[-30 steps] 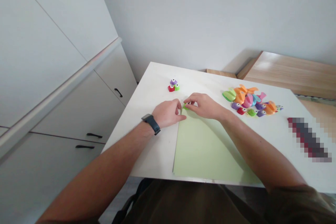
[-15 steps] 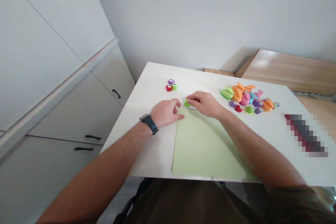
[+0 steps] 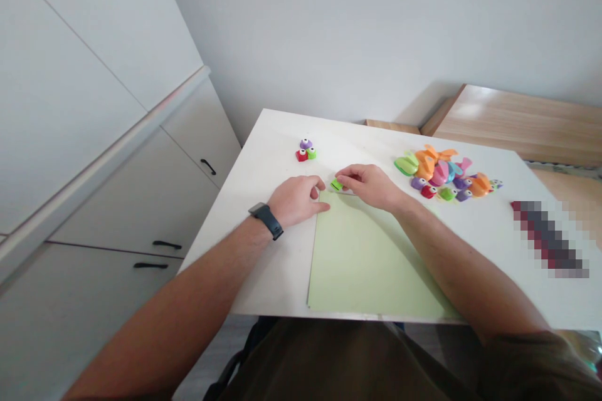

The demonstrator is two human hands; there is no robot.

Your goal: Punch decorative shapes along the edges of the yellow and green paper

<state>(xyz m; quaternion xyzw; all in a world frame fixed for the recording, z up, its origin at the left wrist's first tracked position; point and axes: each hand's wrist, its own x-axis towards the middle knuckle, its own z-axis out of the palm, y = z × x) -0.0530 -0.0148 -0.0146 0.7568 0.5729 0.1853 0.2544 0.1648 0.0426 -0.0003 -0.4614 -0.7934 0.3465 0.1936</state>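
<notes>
My right hand (image 3: 369, 185) pinches a small bright green plastic piece (image 3: 336, 184) just beyond the far edge of a pale green sheet (image 3: 367, 250). Fingers cover part of that piece. Left of it, my left hand (image 3: 298, 199) rests near the sheet's far left corner, thumb and fingers apart around nothing. Farther back sit three small toy pieces with eyes: a purple one (image 3: 305, 144), a red one (image 3: 301, 155) and a green one (image 3: 311, 153).
On the right of the white table (image 3: 263, 276) lies a cluster of colourful plastic toy parts, among them an orange piece (image 3: 480, 185) and a pink one (image 3: 439, 173). A blurred dark red object (image 3: 548, 238) lies farther right. White cabinets (image 3: 117, 200) flank the left.
The green piece has turned slightly in my right fingers, with a dark slot now showing. My left hand has hardly moved.
</notes>
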